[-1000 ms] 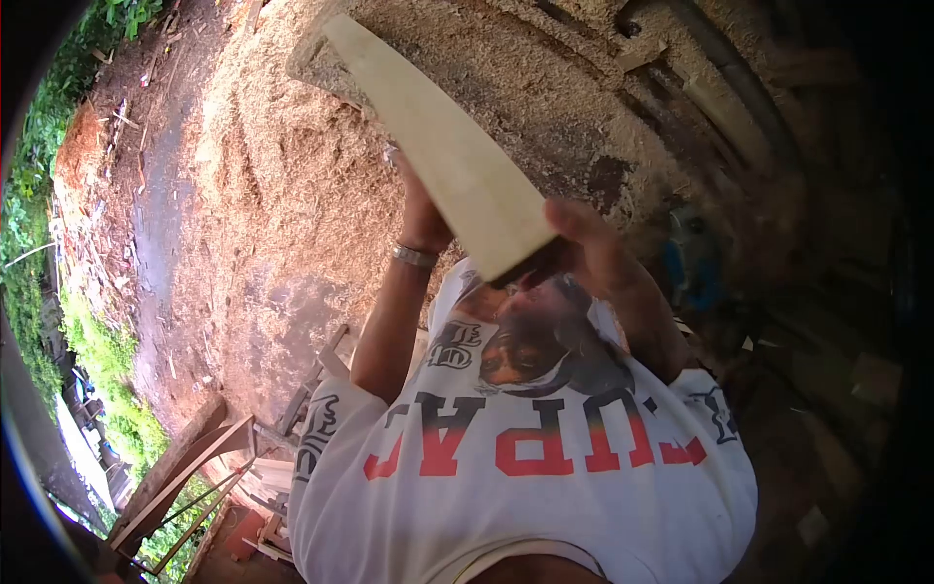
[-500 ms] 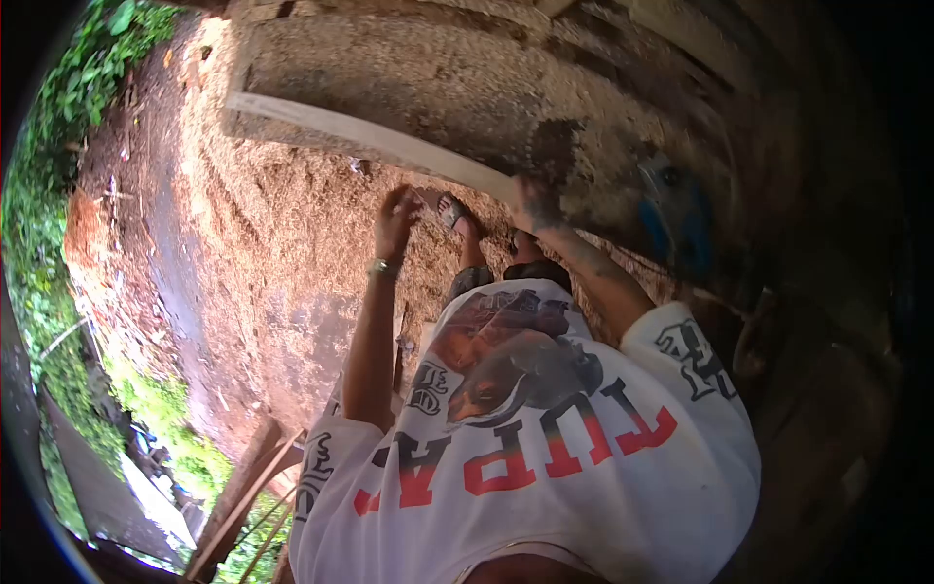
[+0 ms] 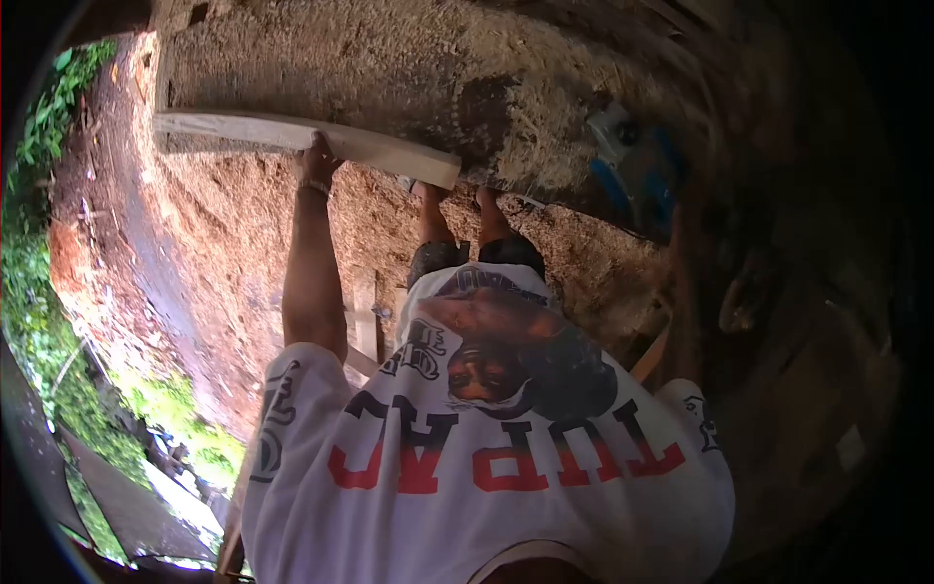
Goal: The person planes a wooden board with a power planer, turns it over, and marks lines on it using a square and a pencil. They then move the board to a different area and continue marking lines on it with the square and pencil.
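Curved wooden piece (image 3: 389, 154) already laid down on sawdust-strewn work surface (image 3: 292, 58), set lengthwise along near edge. It is held at about mid-length by left hand (image 3: 318, 158): fingers curled at near side of the wood, hand partly closed, arm stretched out, band (image 3: 313, 185) seen at wrist. One end is pointed away to the left of that hand, the squared end to its right, above the feet.

Right hand (image 3: 684, 219) is seen dimly, beside blue-and-grey power tool (image 3: 615, 131), well apart from the wood. How far it is opened cannot be told, nor whether the tool is gripped or only neared; too dark and blurred.

Progress: piece is positioned and its curved outline is present; visible faces look pale and fairly even. No tool is in contact with it, so no cutting or smoothing is shown. How much of the surface has been worked, and how much is left rough, cannot be read; the underside is hidden. Loose shavings are spread past the left hand, and more sawdust (image 3: 224, 224) is piled on the ground, nearer the body than that hand.
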A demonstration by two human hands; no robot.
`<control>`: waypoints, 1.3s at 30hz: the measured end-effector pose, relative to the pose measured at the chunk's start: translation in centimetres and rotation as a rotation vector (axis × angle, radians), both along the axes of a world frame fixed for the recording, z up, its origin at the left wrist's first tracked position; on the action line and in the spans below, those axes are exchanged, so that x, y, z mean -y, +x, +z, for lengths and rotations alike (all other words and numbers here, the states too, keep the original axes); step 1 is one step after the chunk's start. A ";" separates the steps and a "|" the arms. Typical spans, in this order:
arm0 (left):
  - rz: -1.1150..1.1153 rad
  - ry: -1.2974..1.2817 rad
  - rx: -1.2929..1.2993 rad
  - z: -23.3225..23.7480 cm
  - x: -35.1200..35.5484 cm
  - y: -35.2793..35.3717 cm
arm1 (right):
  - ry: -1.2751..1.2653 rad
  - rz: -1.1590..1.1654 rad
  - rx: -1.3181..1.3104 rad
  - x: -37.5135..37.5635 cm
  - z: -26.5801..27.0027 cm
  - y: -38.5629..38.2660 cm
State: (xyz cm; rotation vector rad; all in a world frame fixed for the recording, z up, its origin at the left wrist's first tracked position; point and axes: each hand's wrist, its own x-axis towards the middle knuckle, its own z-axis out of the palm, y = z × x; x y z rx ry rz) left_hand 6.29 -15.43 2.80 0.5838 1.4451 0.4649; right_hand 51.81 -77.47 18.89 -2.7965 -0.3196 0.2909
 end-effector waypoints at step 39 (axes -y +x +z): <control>0.076 0.204 -0.235 4.2 -5.9 -2.9 | 0.342 0.894 -0.698 -34.3 4.2 -25.5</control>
